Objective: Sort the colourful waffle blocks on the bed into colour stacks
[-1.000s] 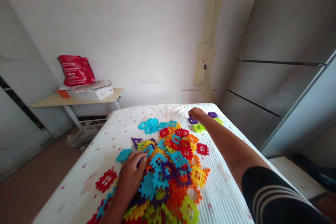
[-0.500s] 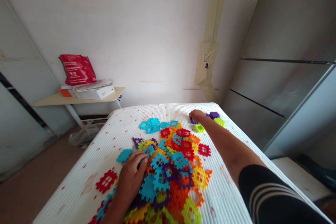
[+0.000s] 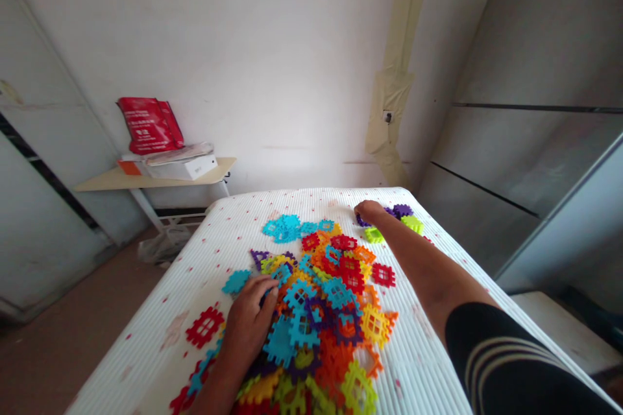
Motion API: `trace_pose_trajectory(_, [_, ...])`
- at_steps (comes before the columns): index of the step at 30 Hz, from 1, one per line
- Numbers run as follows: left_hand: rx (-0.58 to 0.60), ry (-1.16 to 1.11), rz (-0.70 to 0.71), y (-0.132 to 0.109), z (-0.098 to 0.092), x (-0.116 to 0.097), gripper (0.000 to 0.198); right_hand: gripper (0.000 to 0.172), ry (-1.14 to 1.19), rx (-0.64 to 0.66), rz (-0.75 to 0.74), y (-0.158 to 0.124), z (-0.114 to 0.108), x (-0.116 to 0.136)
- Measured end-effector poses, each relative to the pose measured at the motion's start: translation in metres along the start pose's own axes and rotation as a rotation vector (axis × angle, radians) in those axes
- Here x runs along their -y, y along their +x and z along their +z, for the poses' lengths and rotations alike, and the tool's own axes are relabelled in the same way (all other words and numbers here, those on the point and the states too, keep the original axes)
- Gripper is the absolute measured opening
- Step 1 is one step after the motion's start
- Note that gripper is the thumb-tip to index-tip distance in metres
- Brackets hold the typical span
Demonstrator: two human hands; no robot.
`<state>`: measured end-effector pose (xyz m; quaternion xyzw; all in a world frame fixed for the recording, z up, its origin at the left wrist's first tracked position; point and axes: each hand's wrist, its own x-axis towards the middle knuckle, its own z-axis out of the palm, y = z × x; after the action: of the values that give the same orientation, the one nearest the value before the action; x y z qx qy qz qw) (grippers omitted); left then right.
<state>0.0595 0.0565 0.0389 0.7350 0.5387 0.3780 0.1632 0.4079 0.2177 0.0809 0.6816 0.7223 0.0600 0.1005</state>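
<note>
A heap of flat plastic interlocking tiles (image 3: 321, 311) in several colours lies on a white ribbed mattress (image 3: 428, 363). My left hand (image 3: 248, 324) rests on the heap's left side, its fingers curled over blue tiles and closed round something I cannot make out. My right hand (image 3: 370, 211) is stretched out to the far right corner. It touches a purple tile (image 3: 363, 222) beside a green tile (image 3: 374, 235). Its fingers are hidden from view. More purple (image 3: 402, 210) and green (image 3: 413, 224) tiles lie just beyond it.
A loose red tile (image 3: 205, 326) and a blue tile (image 3: 236, 282) lie left of the heap. A side table (image 3: 150, 179) by the wall bears a white box and a red bag (image 3: 150, 124). A grey wardrobe (image 3: 535, 142) stands on the right.
The view has shifted slightly to the left. Both hands stay nearly where they were, the right one still at the far tiles.
</note>
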Motion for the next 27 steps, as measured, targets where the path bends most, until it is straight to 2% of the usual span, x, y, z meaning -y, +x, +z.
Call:
trace_pose_trajectory(5, [-0.002, -0.003, -0.008, -0.001, 0.000, -0.003, 0.032, 0.032, 0.029, -0.003, 0.032, 0.000, 0.001, -0.001])
trace_pose_trajectory(10, [-0.016, -0.018, -0.003, 0.000, -0.002, -0.005, 0.031, 0.032, 0.052, -0.010, 0.103, -0.001, -0.008, 0.001])
trace_pose_trajectory(14, [-0.011, -0.017, -0.010, 0.000, -0.001, -0.005, 0.031, 0.045, 0.070, 0.000, 0.208, 0.001, -0.012, 0.008])
trace_pose_trajectory(21, [-0.006, -0.022, -0.018, 0.000, -0.001, -0.005, 0.030, 0.054, 0.108, 0.029, 0.299, 0.002, 0.001, 0.020])
trace_pose_trajectory(27, [-0.001, -0.012, -0.005, -0.001, -0.001, -0.004, 0.030, 0.053, 0.141, 0.064, 0.320, 0.001, 0.008, 0.021])
